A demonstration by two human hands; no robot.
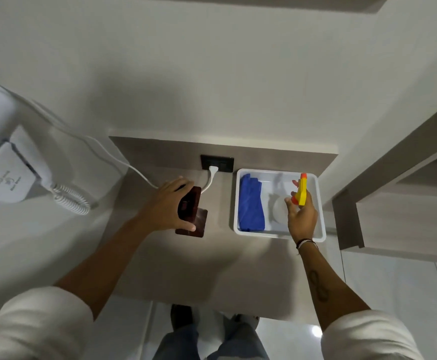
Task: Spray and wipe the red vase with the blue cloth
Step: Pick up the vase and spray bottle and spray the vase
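Observation:
A dark red square vase (pixel 190 207) stands on a matching square base on the grey counter (pixel 160 261). My left hand (pixel 169 205) wraps around its top from the left. A white spray bottle with a yellow and orange trigger head (pixel 302 192) sits in the white tray (pixel 240 231); my right hand (pixel 301 216) grips its neck, fingers around the trigger. The blue cloth (pixel 251 203) lies crumpled along the tray's left side, touched by neither hand.
A black wall socket (pixel 217 163) with a white plug and cable sits behind the vase. A white wall unit with a coiled cord (pixel 69 198) hangs at the left. Shelving (pixel 393 203) juts out at the right. My feet show below the counter edge.

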